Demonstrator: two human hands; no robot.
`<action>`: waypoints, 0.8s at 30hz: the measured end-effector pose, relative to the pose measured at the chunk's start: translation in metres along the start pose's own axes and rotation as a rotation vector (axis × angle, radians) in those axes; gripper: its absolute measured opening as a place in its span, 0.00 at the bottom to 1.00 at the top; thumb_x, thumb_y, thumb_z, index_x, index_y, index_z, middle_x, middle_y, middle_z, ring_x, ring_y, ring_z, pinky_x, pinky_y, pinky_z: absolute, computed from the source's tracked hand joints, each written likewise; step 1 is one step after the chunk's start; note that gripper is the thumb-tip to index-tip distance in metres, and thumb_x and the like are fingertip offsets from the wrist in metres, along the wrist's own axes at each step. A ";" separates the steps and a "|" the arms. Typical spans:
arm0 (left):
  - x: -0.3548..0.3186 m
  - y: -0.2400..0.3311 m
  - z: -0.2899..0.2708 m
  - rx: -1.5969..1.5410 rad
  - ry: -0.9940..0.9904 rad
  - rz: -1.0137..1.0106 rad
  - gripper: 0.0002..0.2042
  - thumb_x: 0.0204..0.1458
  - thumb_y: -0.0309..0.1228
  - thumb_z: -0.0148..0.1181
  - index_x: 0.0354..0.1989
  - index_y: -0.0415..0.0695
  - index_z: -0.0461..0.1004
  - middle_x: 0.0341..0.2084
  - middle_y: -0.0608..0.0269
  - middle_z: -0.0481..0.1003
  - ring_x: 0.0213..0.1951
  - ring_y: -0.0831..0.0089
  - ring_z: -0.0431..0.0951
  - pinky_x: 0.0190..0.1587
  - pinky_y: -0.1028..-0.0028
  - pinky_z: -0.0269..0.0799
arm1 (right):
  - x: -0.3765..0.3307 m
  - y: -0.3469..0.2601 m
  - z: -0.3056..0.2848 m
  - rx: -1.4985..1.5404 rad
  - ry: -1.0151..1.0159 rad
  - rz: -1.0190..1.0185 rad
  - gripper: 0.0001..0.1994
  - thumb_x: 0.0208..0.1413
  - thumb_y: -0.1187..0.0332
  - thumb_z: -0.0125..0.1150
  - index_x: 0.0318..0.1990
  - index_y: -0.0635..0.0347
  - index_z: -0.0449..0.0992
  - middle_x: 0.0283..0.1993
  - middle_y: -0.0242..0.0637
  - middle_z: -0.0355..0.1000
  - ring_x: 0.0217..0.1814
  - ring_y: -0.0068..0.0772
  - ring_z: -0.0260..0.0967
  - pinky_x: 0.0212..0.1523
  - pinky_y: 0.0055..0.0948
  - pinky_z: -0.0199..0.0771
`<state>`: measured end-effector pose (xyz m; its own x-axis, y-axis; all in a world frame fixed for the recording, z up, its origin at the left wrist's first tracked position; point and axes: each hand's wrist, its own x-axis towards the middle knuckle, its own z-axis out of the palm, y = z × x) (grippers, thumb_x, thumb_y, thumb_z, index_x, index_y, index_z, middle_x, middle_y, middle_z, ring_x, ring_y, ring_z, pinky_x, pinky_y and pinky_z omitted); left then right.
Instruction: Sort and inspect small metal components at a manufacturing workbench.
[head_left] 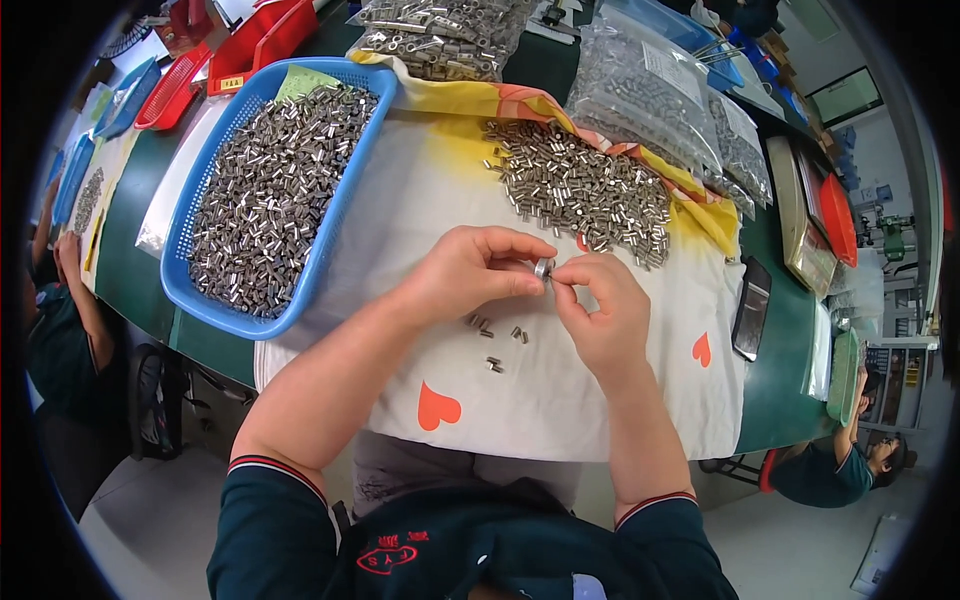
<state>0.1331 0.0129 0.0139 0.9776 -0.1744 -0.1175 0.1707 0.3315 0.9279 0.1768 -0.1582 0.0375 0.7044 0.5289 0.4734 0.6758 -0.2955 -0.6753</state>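
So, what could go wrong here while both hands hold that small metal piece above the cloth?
1. The small metal piece is pinched only by the fingertips of the left hand and right hand; it may slip and fall among the loose pieces below, perhaps getting mixed up.
2. The pile of metal pieces lies unconfined on the white cloth; a forearm could scatter it.
3. The blue basket is very full and reaches the table edge; a nudge might spill it.

We see clear plastic bags [650,95] of small metal parts at the table's far edge (one bears a white label [661,60]). A dark phone screen [751,307] lies right, and a green slip [304,82] sits in the blue basket [215,310].
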 end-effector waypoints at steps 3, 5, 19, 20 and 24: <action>0.000 -0.001 0.002 0.154 0.053 0.011 0.15 0.44 0.21 0.59 0.43 0.37 0.71 0.28 0.68 0.73 0.31 0.86 0.71 0.35 0.84 0.68 | -0.001 0.001 0.002 -0.103 0.011 -0.078 0.07 0.36 0.81 0.59 0.26 0.60 0.72 0.28 0.36 0.70 0.29 0.35 0.67 0.30 0.27 0.68; -0.002 0.001 0.002 0.137 0.051 -0.003 0.15 0.44 0.21 0.60 0.43 0.37 0.71 0.28 0.67 0.74 0.31 0.85 0.71 0.35 0.84 0.68 | -0.001 -0.003 0.001 -0.075 -0.003 -0.033 0.06 0.38 0.82 0.58 0.26 0.63 0.72 0.27 0.35 0.71 0.29 0.29 0.68 0.33 0.22 0.67; 0.000 0.001 0.005 0.141 0.088 -0.021 0.15 0.43 0.22 0.60 0.42 0.37 0.72 0.27 0.67 0.74 0.30 0.85 0.71 0.34 0.84 0.69 | -0.001 -0.004 0.000 -0.100 -0.020 -0.041 0.06 0.38 0.79 0.58 0.27 0.61 0.71 0.26 0.36 0.69 0.29 0.36 0.66 0.29 0.29 0.67; 0.000 0.001 0.006 0.163 0.096 -0.019 0.15 0.43 0.22 0.61 0.42 0.37 0.72 0.27 0.67 0.74 0.30 0.85 0.71 0.34 0.84 0.69 | -0.001 -0.004 0.000 -0.115 -0.010 -0.050 0.06 0.38 0.79 0.58 0.26 0.61 0.71 0.26 0.37 0.68 0.29 0.37 0.66 0.29 0.30 0.67; -0.001 0.002 0.007 0.189 0.106 -0.016 0.15 0.43 0.22 0.61 0.42 0.37 0.72 0.26 0.68 0.74 0.29 0.86 0.71 0.33 0.84 0.68 | -0.002 -0.002 0.003 -0.165 0.013 -0.089 0.06 0.38 0.79 0.59 0.26 0.61 0.71 0.25 0.37 0.68 0.28 0.37 0.66 0.28 0.31 0.67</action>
<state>0.1319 0.0076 0.0180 0.9841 -0.0770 -0.1602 0.1701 0.1476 0.9743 0.1733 -0.1562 0.0361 0.6424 0.5484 0.5354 0.7611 -0.3749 -0.5292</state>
